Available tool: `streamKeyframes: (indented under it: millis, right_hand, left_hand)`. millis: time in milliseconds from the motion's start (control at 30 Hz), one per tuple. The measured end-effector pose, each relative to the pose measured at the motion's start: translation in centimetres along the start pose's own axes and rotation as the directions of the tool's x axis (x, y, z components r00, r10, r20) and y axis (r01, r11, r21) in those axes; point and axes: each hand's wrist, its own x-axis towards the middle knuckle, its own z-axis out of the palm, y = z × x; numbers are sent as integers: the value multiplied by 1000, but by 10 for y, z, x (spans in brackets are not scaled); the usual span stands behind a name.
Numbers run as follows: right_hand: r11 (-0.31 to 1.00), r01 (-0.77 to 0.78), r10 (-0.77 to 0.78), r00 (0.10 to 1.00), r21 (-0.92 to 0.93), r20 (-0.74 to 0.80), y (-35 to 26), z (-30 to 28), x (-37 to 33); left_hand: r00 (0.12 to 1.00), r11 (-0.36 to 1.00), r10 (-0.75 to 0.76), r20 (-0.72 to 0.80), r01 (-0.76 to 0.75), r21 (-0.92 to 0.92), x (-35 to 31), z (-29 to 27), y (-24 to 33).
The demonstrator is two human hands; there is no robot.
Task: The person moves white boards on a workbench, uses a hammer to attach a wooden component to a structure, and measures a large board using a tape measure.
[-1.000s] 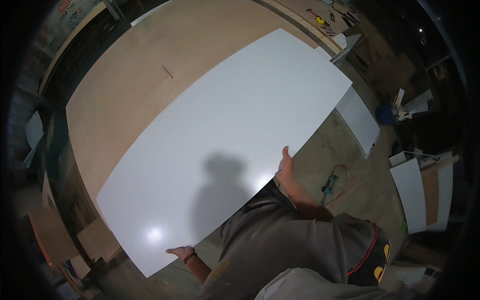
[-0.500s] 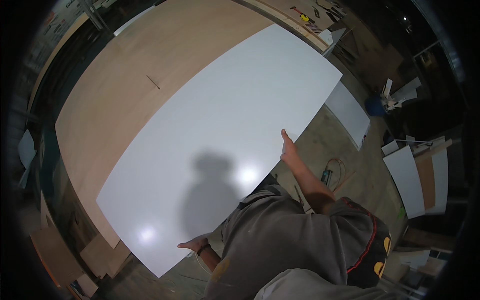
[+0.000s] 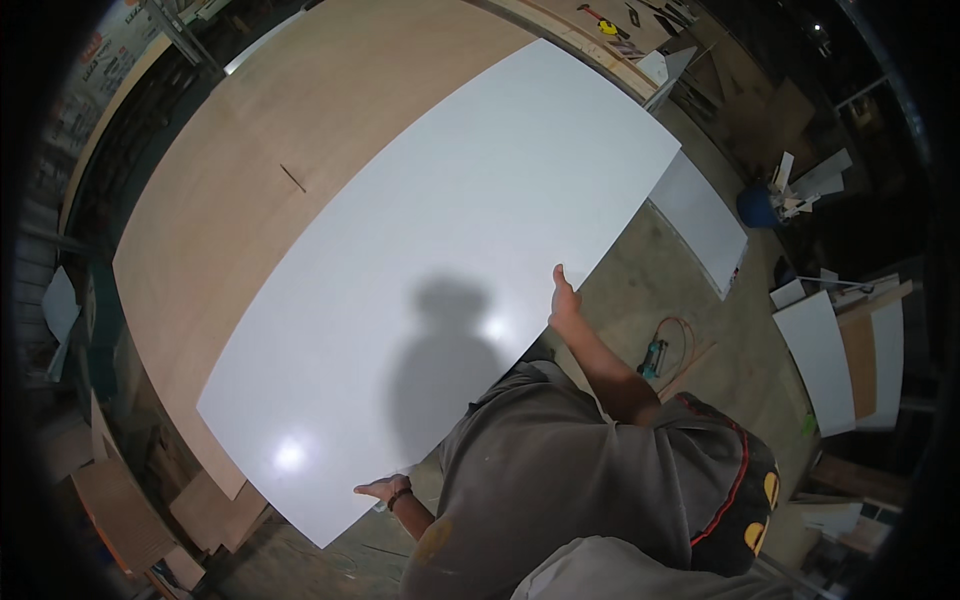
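A large white panel (image 3: 470, 200) lies over a tan plywood sheet (image 3: 230, 190), its near long edge toward my body. My left hand (image 3: 382, 488) grips that edge near the panel's lower-left end, thumb on top and fingers hidden underneath. Farther along the same edge, my right hand (image 3: 565, 300) holds on in the same manner, its thumb pointing up on the white face. A dark shadow of a head and shoulders falls across the panel. One thin dark mark or sliver (image 3: 292, 178) shows on the plywood.
A teal power tool (image 3: 652, 358) with a cord lies on the floor right of me. Another white panel (image 3: 703, 222) stands lower beyond the right edge. Blue bucket (image 3: 758, 207) with offcuts, leaning boards (image 3: 815, 350) farther right. Brown boards (image 3: 122, 508) at lower left.
The view has turned slightly, and the shadow on the panel has slid right and a little up. Both hands keep their hold, with the panel nearly in place over the plywood.
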Motion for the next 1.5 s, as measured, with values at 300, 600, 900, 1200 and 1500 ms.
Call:
streamKeyframes:
  millis: [300, 600, 900, 1200, 1500]
  right_hand:
    - [1000, -27, 27, 998, 0, 53, -15, 1, -4]
    - [999, -14, 10, 995, 38, 99, -19, 9, -14]
    - [999, 34, -35, 999, 39, 30, -20, 18, -8]
    - [997, 74, -71, 990, -24, 124, -13, 49, -26]
    - [999, 43, -40, 977, -10, 208, -15, 40, -55]
  left_hand:
    - [989, 987, -86, -117, 101, 126, 25, -12, -2]
    - [989, 987, -137, 54, 131, 95, 15, 15, 12]
    - [995, 992, -70, 75, 62, 106, 14, 40, 5]
    - [996, 997, 66, -58, -68, -39, -17, 42, -1]
    - [829, 960, 248, -502, -142, 240, -71, 100, 10]
